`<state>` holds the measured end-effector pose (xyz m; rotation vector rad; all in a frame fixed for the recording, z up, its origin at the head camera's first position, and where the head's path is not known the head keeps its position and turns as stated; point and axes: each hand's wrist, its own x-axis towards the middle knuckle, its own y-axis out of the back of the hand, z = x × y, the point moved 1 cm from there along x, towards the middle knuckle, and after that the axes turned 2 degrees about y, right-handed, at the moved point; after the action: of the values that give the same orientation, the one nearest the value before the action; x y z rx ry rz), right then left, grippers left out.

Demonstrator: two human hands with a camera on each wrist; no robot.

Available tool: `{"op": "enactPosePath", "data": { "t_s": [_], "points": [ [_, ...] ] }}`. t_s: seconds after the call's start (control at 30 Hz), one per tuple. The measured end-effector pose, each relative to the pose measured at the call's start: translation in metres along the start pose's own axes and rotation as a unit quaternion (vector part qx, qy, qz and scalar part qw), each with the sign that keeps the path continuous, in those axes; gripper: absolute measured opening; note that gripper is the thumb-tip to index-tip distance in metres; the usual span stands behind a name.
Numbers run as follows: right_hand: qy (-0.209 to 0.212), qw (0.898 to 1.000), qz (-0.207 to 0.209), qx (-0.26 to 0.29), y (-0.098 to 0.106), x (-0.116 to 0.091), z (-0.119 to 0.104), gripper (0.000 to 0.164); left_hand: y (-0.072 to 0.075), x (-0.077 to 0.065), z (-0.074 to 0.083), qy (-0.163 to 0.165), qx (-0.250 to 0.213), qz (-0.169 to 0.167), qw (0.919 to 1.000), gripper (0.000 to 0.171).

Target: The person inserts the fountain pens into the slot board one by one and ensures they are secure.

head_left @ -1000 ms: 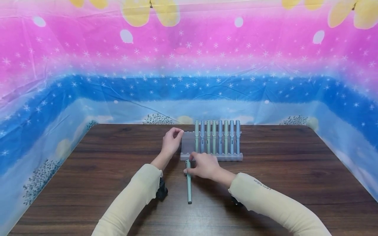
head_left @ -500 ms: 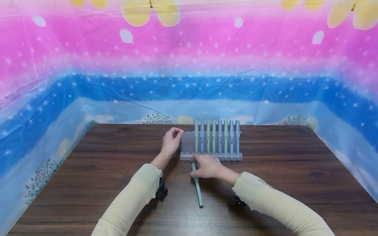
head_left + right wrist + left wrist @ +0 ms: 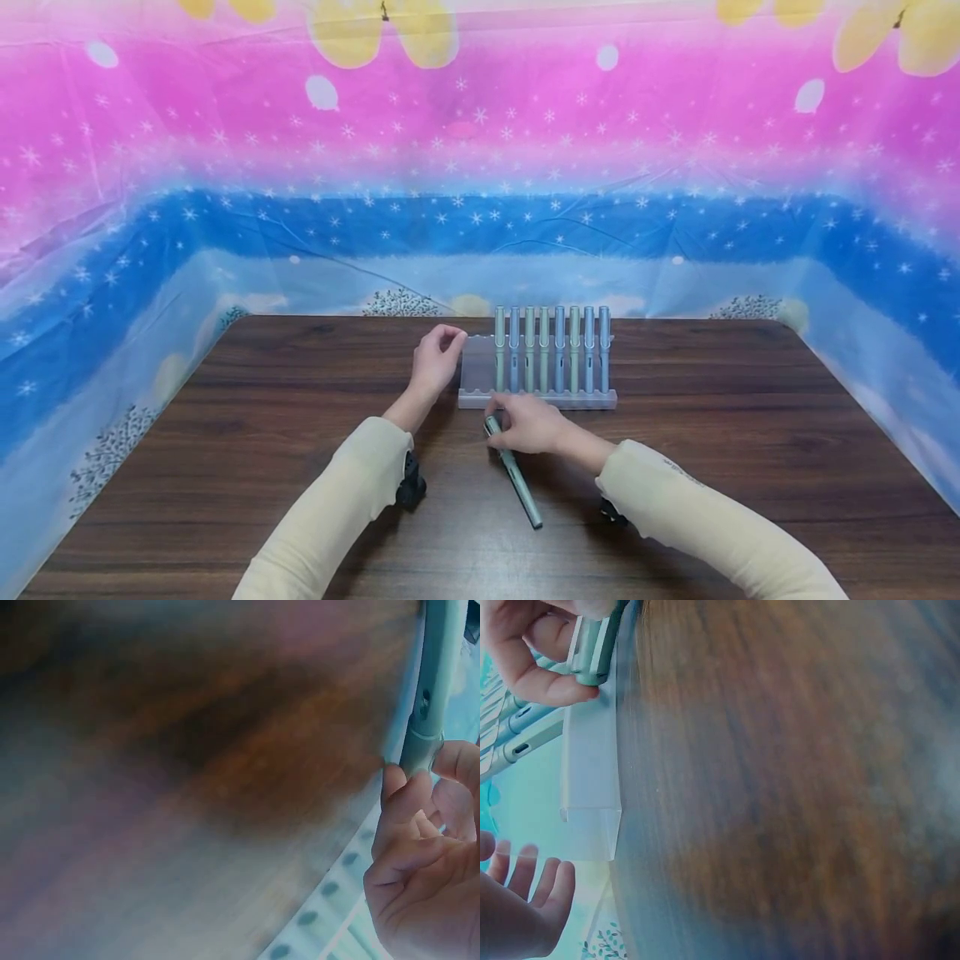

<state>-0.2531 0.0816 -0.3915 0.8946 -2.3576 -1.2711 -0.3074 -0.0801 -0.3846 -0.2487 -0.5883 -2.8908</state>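
In the head view my right hand (image 3: 531,425) pinches a grey-green capped pen (image 3: 521,485) near its clip end, in front of the rack. The pen slants, its other end pointing toward me and to the right; the right wrist view shows its barrel (image 3: 435,675) rising from the fingertips. My left hand (image 3: 435,360) grips the upper left edge of a clear plastic pen rack (image 3: 477,365) between thumb and fingers. Several light green and blue pens (image 3: 559,350) stand upright in the rack, filling its middle and right. The slots at its left end hold no pens.
The dark wood table (image 3: 300,383) extends around the rack on all sides. A pink and blue patterned cloth (image 3: 480,217) hangs behind the table and along both sides.
My right hand has shifted slightly right with the pen. The pen's near end has swung right, from nearly straight to a clear slant. My left hand and the rack stay put.
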Motion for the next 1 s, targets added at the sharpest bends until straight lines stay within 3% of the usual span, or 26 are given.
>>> {"op": "enactPosePath", "data": {
  "t_s": [0.17, 0.27, 0.83, 1.0],
  "points": [
    [0.003, 0.995, -0.014, 0.099, 0.006, -0.002, 0.005, 0.03, 0.0, -0.001, 0.0, 0.0, 0.005, 0.004, 1.0, 0.018],
    [0.008, 0.992, -0.009, 0.123, 0.011, -0.002, 0.006, 0.032, -0.001, 0.0, -0.001, 0.0, 0.006, 0.004, 1.0, 0.018],
    [0.043, 0.986, 0.07, 0.142, 0.041, -0.003, 0.001, 0.037, -0.001, 0.001, -0.001, 0.003, 0.009, 0.01, 0.9999, 0.017],
    [0.048, 0.987, 0.088, 0.124, 0.049, 0.0, 0.003, 0.037, -0.001, 0.001, 0.0, 0.003, 0.009, 0.009, 0.9999, 0.017]
  ]
}}
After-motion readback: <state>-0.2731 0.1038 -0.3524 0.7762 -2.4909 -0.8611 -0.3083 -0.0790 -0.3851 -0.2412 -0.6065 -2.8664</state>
